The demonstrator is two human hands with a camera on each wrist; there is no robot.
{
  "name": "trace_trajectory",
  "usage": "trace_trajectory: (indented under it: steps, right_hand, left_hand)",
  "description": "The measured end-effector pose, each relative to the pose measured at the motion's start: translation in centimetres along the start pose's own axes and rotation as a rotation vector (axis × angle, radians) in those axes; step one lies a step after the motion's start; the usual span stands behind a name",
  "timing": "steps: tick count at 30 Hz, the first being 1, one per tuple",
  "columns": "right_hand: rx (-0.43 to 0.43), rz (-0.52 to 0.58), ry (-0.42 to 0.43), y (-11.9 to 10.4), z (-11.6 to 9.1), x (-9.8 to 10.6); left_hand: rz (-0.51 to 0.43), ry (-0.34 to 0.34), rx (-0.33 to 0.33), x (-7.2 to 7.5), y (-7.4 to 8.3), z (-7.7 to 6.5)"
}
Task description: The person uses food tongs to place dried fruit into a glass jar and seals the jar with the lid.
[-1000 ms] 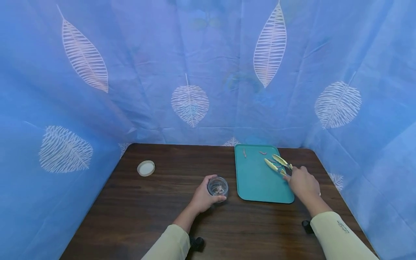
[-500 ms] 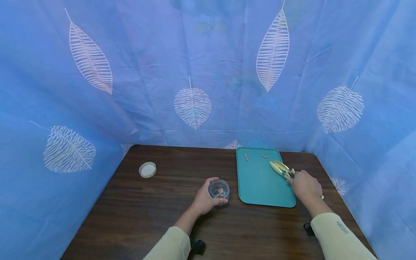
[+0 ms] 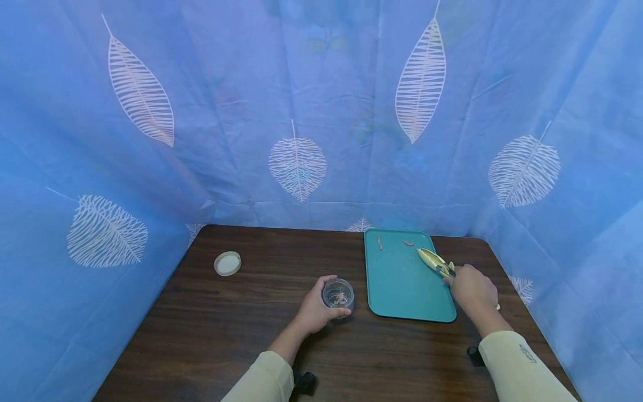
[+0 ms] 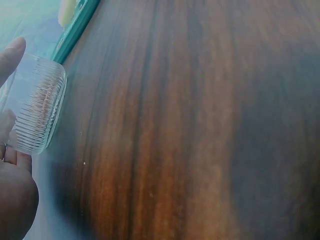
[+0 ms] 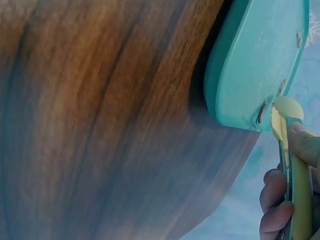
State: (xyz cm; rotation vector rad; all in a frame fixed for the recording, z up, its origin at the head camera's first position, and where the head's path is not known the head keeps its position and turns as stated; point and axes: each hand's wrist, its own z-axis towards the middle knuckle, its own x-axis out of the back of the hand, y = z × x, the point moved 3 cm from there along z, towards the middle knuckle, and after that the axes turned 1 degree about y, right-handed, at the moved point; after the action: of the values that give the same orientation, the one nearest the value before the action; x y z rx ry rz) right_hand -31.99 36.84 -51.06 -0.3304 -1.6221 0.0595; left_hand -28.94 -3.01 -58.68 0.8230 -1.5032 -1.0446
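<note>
My left hand point(image 3: 315, 310) grips a small clear glass jar point(image 3: 331, 285) around its side, thumb and fingers on opposite walls. Small pinkish strips point(image 3: 340, 298) lie inside the jar, whose ribbed wall shows in the left wrist view. With my right hand point(image 3: 472, 287) I hold yellow-tipped tongs point(image 3: 432, 260) over the right part of a teal tray point(image 3: 409, 296). Their tips are close together; whether anything is between them cannot be seen. Thin pinkish strips rest near the tray's far end, one at left point(image 3: 380, 242) and one further right point(image 3: 408, 243). Another strip point(image 5: 261, 111) appears beside the tongs in the right wrist view.
A round white-centred lid point(image 3: 228, 263) lies on the dark wooden table point(image 3: 241, 324) at the far left. Blue cloth point(image 3: 221, 111) with white leaf prints hangs behind the table and at both sides.
The tongs' arms have come together from a wide spread. My left hand and the jar stay nearly in place; the whole head view has shifted slightly.
</note>
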Motion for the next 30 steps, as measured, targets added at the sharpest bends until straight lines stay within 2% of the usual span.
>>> trace_trajectory:
  steps: [12,30]
  right_hand:
    - [-0.004,0.057,0.057,-0.9,-1.8,-0.9]
    - [0.184,0.063,0.199,-7.7,-7.2,-1.8]
  left_hand:
    - [-0.028,-0.006,-0.015,0.0,-0.2,-0.1]
    - [-0.032,-0.011,0.004,0.1,0.2,-0.3]
